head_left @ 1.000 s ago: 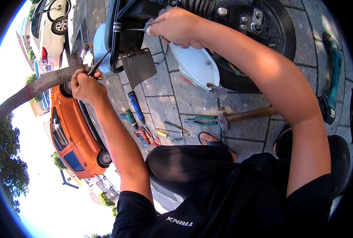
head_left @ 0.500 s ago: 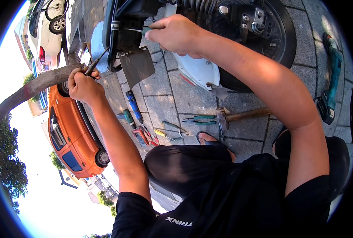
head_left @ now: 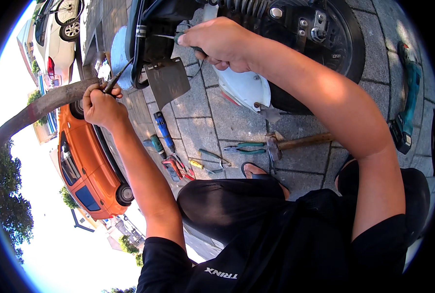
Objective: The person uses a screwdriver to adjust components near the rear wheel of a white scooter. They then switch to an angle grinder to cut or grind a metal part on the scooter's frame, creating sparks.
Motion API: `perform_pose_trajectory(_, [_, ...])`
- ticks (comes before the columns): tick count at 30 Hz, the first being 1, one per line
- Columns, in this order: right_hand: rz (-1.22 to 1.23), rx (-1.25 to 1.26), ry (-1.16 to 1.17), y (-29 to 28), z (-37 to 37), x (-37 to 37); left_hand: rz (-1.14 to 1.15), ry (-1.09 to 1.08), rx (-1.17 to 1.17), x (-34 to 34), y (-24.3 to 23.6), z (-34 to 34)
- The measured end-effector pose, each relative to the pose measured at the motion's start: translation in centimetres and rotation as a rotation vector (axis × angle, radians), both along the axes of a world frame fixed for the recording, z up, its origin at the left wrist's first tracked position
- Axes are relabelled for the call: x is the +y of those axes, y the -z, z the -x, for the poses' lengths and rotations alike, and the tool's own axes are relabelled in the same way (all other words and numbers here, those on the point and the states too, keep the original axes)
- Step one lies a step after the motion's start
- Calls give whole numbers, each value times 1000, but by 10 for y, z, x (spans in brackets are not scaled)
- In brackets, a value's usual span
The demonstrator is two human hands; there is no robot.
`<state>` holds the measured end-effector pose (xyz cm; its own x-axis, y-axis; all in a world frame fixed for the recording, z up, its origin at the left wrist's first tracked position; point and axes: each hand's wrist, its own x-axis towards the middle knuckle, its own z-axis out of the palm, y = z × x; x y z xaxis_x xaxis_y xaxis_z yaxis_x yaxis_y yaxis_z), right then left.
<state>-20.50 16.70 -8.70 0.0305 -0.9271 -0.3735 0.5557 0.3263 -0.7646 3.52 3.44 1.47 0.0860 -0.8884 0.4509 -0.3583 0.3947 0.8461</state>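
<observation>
My right hand (head_left: 222,43) is closed round the green handle of a screwdriver (head_left: 179,37). Its thin metal shaft (head_left: 164,36) points left at the dark frame (head_left: 140,34) of a two-wheeled vehicle. Whether the tip touches a fastener, I cannot tell. In my left hand (head_left: 103,104) is a slim dark tool with a tapered tip (head_left: 114,82), gripped by curled fingers. That tip reaches up and right to the frame's lower edge, beside a pale blue panel (head_left: 121,53). Below the frame hangs a dark flat flap (head_left: 167,80).
The vehicle's wheel (head_left: 342,49) and a white cover (head_left: 247,88) are near my right forearm. On the paving lie a hammer (head_left: 300,142), pliers (head_left: 249,148), a blue tool (head_left: 164,131), a green drill (head_left: 157,145) and a teal power tool (head_left: 412,93). A curved trunk (head_left: 51,102) stands left.
The lower fingers of my right hand have loosened and shifted, showing more of the screwdriver's handle. My left hand and its dark tool have hardly moved.
</observation>
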Motion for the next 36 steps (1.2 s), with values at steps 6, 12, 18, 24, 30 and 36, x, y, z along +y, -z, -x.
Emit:
perform_pose_trajectory(6, [126, 106, 123, 9, -21, 4, 3, 4, -6, 2, -2, -1])
perform_pose_trajectory(12, [55, -32, 63, 3, -16, 5, -6, -15, -19, 1, -1, -2])
perform_pose_trajectory(18, [124, 206, 92, 13, -21, -1, 2, -22, -30, 2, -1, 1])
perform_pose_trajectory(24, [287, 801, 201, 16, -33, -1, -14, -28, -6, 2, 0, 2])
perform_pose_trajectory(30, [315, 1294, -49, 2, -20, 9, -15, -19, -10, 3, 0, 2])
perform_pose_trajectory(36, [487, 1719, -35, 17, -20, 14, -37, -49, -9, 4, 1, -4])
